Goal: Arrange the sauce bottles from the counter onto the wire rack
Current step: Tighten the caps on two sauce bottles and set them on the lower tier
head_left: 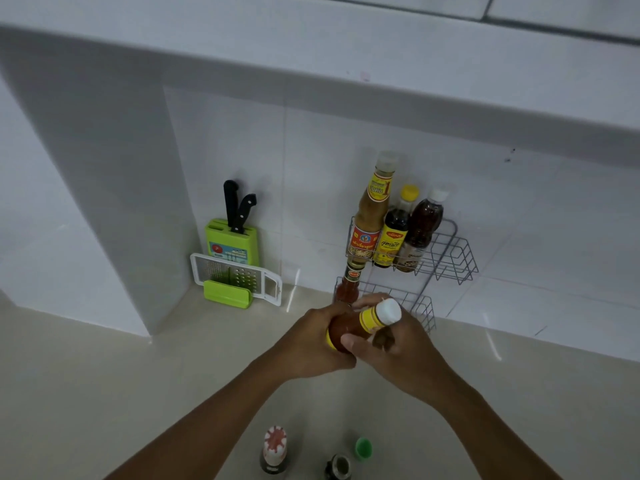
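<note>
A two-tier wire rack (453, 258) stands against the tiled wall. Its upper tier holds a tall tan sauce bottle (372, 206), a dark bottle with a yellow cap (396, 230) and a brown bottle with a white cap (424, 226). A red sauce bottle (348, 285) stands at the left of the lower tier. In front of the rack, my left hand (311, 344) and my right hand (398, 344) both grip a red chilli sauce bottle with a white cap (363, 322), tilted with its cap pointing right. Three more bottles stand on the counter at the bottom edge: a red-and-white-capped one (274, 448), a dark-capped one (338, 466) and a green-capped one (363, 447).
A green knife block with two black-handled knives (231, 244) and a white-and-green grater (239, 280) stand in the corner at the left. A thick white shelf (311, 81) overhangs the beige counter (138, 375). The right half of the rack's upper tier holds no bottles.
</note>
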